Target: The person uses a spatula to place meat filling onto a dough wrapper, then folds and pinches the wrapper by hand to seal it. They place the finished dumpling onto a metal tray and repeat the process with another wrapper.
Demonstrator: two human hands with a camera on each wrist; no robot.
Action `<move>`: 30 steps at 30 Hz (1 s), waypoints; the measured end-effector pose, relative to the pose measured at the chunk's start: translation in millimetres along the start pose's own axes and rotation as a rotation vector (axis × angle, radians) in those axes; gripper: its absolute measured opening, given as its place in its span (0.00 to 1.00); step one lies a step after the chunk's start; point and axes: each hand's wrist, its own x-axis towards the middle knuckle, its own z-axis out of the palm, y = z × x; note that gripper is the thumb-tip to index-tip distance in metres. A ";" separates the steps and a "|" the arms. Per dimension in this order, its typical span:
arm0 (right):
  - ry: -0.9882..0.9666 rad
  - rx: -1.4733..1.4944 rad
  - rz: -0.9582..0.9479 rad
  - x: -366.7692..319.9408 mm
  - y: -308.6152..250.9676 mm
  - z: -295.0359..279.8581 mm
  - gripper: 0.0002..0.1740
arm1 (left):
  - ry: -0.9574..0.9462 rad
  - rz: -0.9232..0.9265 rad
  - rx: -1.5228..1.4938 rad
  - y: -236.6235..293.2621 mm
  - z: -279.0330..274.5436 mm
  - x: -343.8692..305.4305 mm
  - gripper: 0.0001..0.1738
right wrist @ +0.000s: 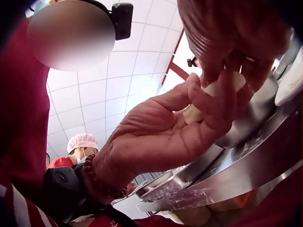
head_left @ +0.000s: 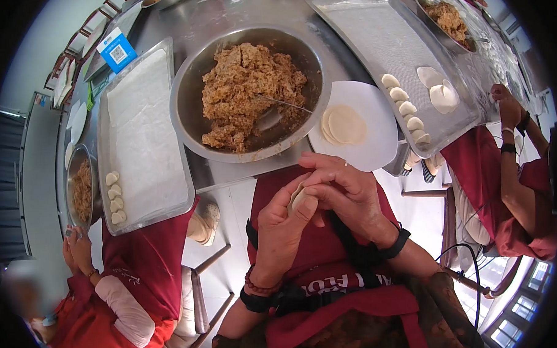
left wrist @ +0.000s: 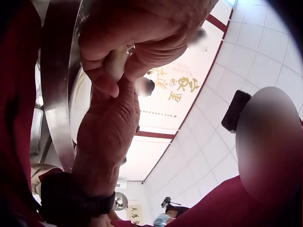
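Two hands meet at lower centre of the frame: our left hand (head_left: 279, 228) cups the dumpling (head_left: 299, 201) while our right hand (head_left: 348, 191) pinches its seam. It looks light, soft and easily torn, so we judge the doubled dough edge the safest hold, not the filled belly. Beyond lie the plate (head_left: 379, 152) of wrappers (head_left: 344, 124) and, upper centre, the filling bowl (head_left: 189, 85).

steel table (head_left: 232, 169), pale floor (head_left: 415, 213), white tiled ceiling (right wrist: 142, 56)
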 end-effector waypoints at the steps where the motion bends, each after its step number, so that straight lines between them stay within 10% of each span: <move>1: 0.002 0.017 -0.005 0.8 1.3 1.4 0.09 | 0.009 0.001 0.009 -1.0 -0.8 0.3 0.22; 8: 0.046 0.000 -0.122 6.2 8.7 12.2 0.14 | 0.084 0.050 0.067 -4.8 -8.1 0.2 0.21; 17: -0.107 0.805 0.493 -4.1 -6.8 5.2 0.20 | 0.095 0.230 -0.061 -1.8 -5.8 1.0 0.23; 30: 0.042 1.028 0.459 -9.1 -2.6 14.8 0.14 | 0.113 0.231 -0.028 -10.5 4.1 0.1 0.31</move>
